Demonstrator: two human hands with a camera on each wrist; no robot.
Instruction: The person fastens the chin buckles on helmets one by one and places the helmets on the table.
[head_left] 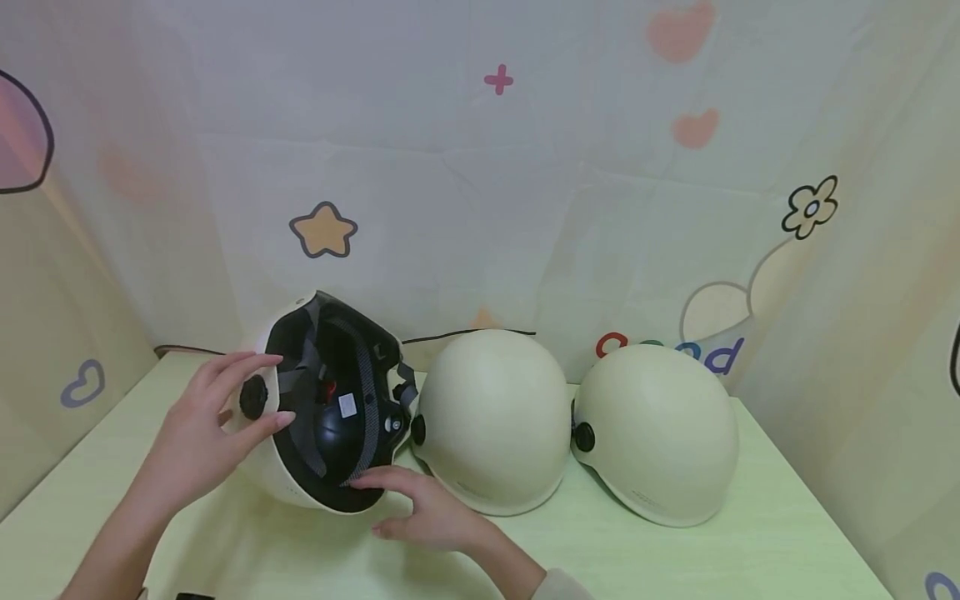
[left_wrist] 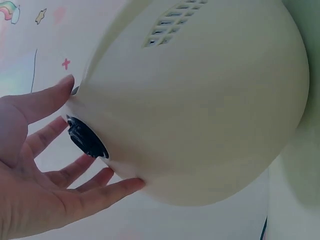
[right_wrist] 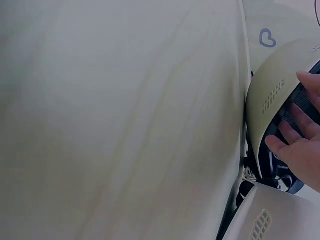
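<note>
Head view: nearest, a small dark thing [head_left: 195, 597] is cut off at the frame bottom; I cannot identify it. Right hand [head_left: 435, 510]: forearm angled in from the near right of the bench [head_left: 780, 500], fingers relaxed, reaching just inside the lower lip of the tipped helmet [head_left: 330, 421], thumb apart from it. I log contact without a clasp, probably a light stop against rolling. Left hand [head_left: 197, 433]: forearm rising from the near left, thumb and fingers spread either side of a round black knob [head_left: 253, 397], gripping the rim. My reading: that edge gives firmer purchase than the smooth shell. Tipped helmet is toward the bench's left edge, hollow facing the head camera, lining [head_left: 367, 400] exposed; I cannot settle how much weight the bench takes.

Beyond, the middle helmet [head_left: 495, 425] and right helmet [head_left: 660, 433] sit rim down, presumably for stability, the latter nearer the right edge. Behind the rear edge hangs a printed cloth [head_left: 450, 217].
</note>
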